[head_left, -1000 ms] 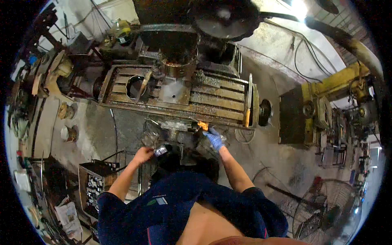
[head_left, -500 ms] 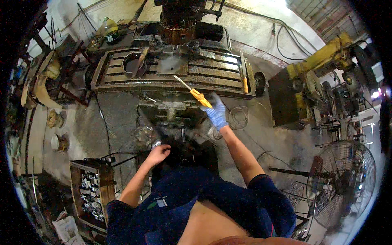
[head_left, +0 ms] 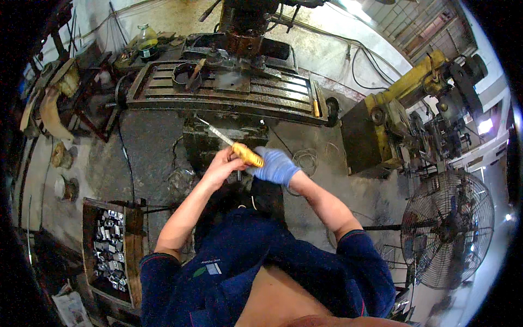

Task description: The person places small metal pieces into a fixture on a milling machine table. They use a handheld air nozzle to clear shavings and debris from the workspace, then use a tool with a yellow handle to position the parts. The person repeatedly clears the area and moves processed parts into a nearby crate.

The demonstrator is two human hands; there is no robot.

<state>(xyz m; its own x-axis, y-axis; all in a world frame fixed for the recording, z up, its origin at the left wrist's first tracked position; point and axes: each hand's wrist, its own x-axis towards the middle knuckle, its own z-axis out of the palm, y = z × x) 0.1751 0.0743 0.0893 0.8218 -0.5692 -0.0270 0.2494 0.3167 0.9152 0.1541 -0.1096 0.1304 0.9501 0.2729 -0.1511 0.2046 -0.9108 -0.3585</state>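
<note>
A file with a yellow ribbed handle and a narrow metal blade points up and to the left in front of me. My right hand, in a blue glove, is closed around the back end of its handle. Bare and bent at the fingers, my left hand is closed right beside the front of that handle. Its fingertips seem to touch the handle; whatever they pinch is hidden. Both hands are close together in front of the milling machine's slotted table.
On the machine table stand a round dark container with a brush-like tool in it and another yellow-handled tool. A wooden box of small metal parts is at my left. A large caged fan and a yellow-and-dark machine stand to the right.
My right hand has brought the file back toward me and left, away from the table. My left hand has risen to meet it. The view has shifted slightly.
</note>
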